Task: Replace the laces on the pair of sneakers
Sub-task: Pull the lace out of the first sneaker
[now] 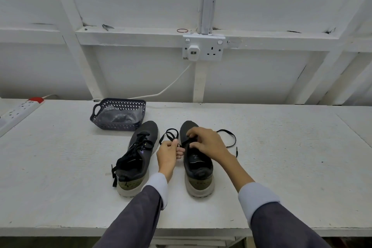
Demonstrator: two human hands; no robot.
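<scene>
Right sneaker [198, 173] lace [226, 131], apparently being stripped out: with left hand [168, 155] pinching the loop at the toe's 9 o'clock and right hand [205, 141] pinching the strand over the lower eyelets, draw slack through one eyelet at a time, without jerking. Located at centre of table [281, 147], toe toward 12 o'clock, left sneaker [138, 157] at 9 o'clock. Black mesh upper, pale sole, olive heel patch.

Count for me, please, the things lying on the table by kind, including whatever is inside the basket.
sneakers: 2
laces: 2
basket: 1
plastic bag: 1
power strip: 1
Total: 7
</scene>
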